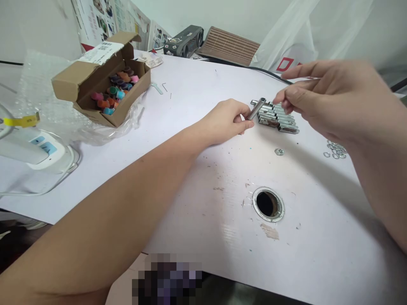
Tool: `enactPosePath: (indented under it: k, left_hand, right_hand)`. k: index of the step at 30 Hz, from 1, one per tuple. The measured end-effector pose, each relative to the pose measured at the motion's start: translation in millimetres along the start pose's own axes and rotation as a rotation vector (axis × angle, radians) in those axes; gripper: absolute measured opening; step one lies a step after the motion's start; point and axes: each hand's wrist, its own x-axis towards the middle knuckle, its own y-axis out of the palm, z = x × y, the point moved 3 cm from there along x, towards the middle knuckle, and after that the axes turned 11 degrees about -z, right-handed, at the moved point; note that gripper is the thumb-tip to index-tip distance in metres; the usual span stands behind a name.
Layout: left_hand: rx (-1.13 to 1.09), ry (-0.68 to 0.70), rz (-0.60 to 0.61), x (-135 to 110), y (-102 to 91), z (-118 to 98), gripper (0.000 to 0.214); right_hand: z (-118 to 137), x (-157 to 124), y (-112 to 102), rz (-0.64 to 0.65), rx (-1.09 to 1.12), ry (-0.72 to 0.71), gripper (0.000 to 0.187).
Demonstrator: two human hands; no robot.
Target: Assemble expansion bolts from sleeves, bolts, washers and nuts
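My left hand (233,118) pinches a short, shiny metal sleeve (257,109) between thumb and fingers. The sleeve tilts up to the right, its open end showing. Just beyond it lie two rows of similar metal sleeves (269,119), side by side on the white table. Above and right of those rows hovers my right hand (321,91), slightly blurred. Its index finger is stretched out apart from the thumb, other fingers are curled, and I see nothing in it. A hex nut (279,151) sits in front of the rows. Several metal ring washers (336,149) are piled below my right hand.
A round hole with a metal rim (269,204) pierces the white table (203,203). Back left, an open cardboard box (133,99) holds colourful caps, with bubble wrap (41,84) around it. A white power strip (52,150) stands left. Behind are a dark speaker-like box (184,41) and a plastic bag (292,38).
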Motion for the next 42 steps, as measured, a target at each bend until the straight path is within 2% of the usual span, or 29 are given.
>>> enactPosePath:
  k: [3,7,10,13,15,18,21,26,28,31,35,38,42]
  left_hand:
    - [-0.007,0.005,0.007,0,-0.4,1,0.005]
    - [-0.022,0.013,0.023,0,0.0,2,0.009]
    - [0.003,0.006,0.028,0,0.9,2,0.012]
    - [0.056,0.026,0.014,0,1.1,2,0.013]
    - [0.087,0.045,0.006,1,0.9,1,0.014]
    - [0.114,0.049,-0.002,0,0.8,1,0.015]
    - [0.108,0.03,-0.015,-1,1.0,-1,0.017]
    - [-0.002,0.005,-0.02,-4,-0.3,-5,0.004]
    - [-0.023,-0.009,-0.011,-4,-1.7,-5,0.007]
    - [-0.001,-0.032,-0.004,-3,-3.5,-4,0.014]
    - [0.049,-0.032,0.008,-2,-4.4,-2,0.021]
    - [0.095,-0.022,-0.003,0,-5.1,-2,0.02]
    - [0.13,-0.017,-0.001,1,-5.7,-2,0.016]
  right_hand:
    - [3,4,9,-0.071,0.206,0.059,0.013]
    - [9,8,21,-0.029,0.405,-0.017,0.003]
    - [17,2,23,-0.012,0.273,-0.054,0.004]
    - [24,-8,23,0.029,0.06,0.024,0.003]
    - [26,-12,22,0.034,0.016,0.034,0.004]
    - [26,-12,24,0.02,0.006,0.028,0.006]
    - [22,-12,29,0.078,0.037,0.114,0.007]
    - [17,-14,35,0.102,0.127,0.169,0.009]
    - [15,-15,35,0.106,0.145,0.167,0.008]
    - [13,-15,35,0.167,0.178,0.123,0.012]
    - [10,-11,35,0.23,0.187,0.037,0.028]
    - [2,-8,40,0.239,0.168,0.008,0.032]
    - [-6,-4,47,0.308,0.206,-0.118,0.051]
